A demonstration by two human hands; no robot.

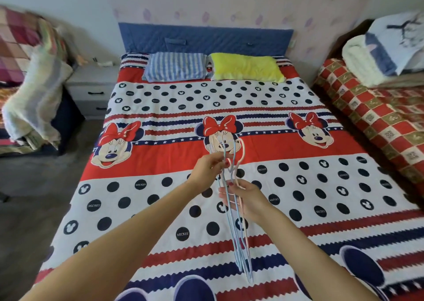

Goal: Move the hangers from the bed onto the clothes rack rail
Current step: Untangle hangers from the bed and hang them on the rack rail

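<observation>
A bunch of several thin hangers, pale blue, pink and white, is held up edge-on above the bed. My left hand pinches the bunch near the hooks at the top. My right hand grips the hangers lower down, fingers curled round the wires. The hangers' lower ends hang toward me over the bedspread. No clothes rack is in view.
The bed has a cartoon-mouse bedspread, a striped pillow and a yellow pillow by the blue headboard. A grey nightstand stands at the left. A second bed with folded blankets lies at the right; draped bedding at far left.
</observation>
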